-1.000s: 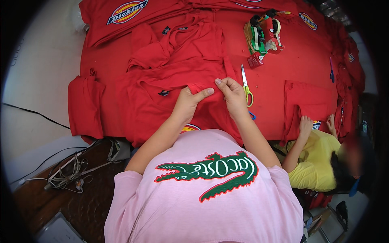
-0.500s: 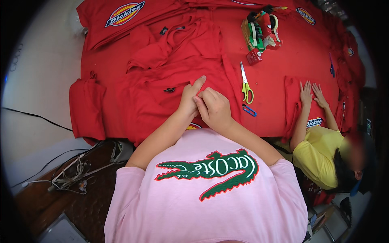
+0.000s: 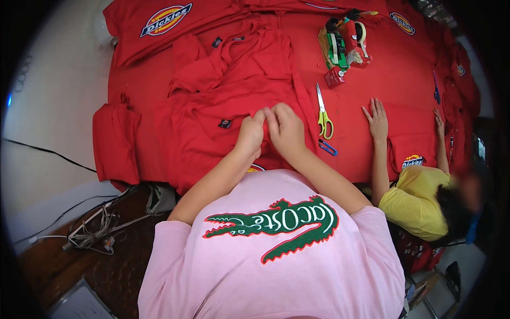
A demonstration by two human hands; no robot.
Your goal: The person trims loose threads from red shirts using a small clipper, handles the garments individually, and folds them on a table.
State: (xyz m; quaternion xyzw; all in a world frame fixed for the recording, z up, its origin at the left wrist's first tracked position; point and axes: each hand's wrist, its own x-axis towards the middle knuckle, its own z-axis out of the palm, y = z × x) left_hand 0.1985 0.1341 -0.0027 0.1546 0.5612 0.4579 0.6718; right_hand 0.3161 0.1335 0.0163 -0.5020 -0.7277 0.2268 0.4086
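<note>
A red T-shirt with a small dark neck label lies spread in front of me. Over its right part, my left hand and my right hand are closed, their fingertips pinched together and meeting. Red cloth shows right at the fingertips, but whether they grip it or something tiny is hidden. To the right of my hands lie scissors with yellow-green handles, blades pointing away, and a small blue thread snipper.
Tape dispensers and a small red box stand farther back. A folded red garment sits at the left edge. At right, a co-worker in yellow spreads hands around a red shirt. Cables lie lower left.
My left fingers, stretched out before, are now bent into a pinch, and my right fingertips have come up to meet them. The co-worker's hands have moved apart to either side of their shirt.
</note>
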